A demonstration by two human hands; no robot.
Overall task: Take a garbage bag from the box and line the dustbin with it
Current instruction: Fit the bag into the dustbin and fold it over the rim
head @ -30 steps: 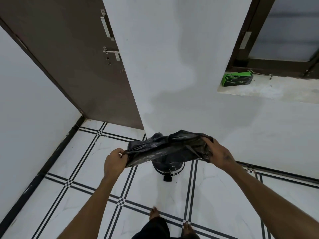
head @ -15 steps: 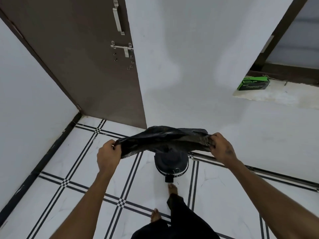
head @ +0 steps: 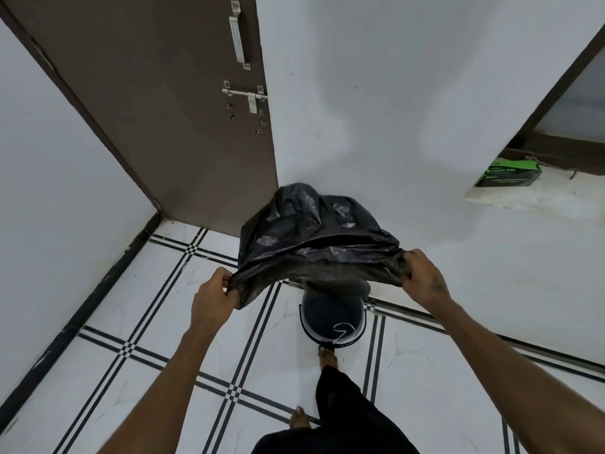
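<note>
A crinkled black plastic garbage bag (head: 314, 244) billows in the middle of the frame, puffed up like a dome and stretched sideways between two bare hands. The left hand (head: 212, 298), at centre left, pinches the bag's left edge between thumb and curled fingers; the right hand (head: 424, 276), at centre right, grips the bunched right edge with its fingers curled round the plastic. Both forearms reach in from the bottom corners of the frame. Directly below the bag, just under centre, stands a round dark dustbin (head: 332, 322) with a thin wire handle lying against its near rim; the bag's lower fold hangs over the bin's far side and hides part of its opening, and whether plastic touches the rim cannot be told. A bare foot (head: 327, 357) rests just below the bin, on a white tiled floor (head: 137, 303) crossed by black double lines, with a dark trouser leg beneath it. At the right edge, on a pale ledge (head: 537, 199), lies a green and black cardboard garbage-bag box (head: 507, 173), well apart from the bin. A brown door (head: 170, 103) with a metal handle and bolt fills the upper left.
</note>
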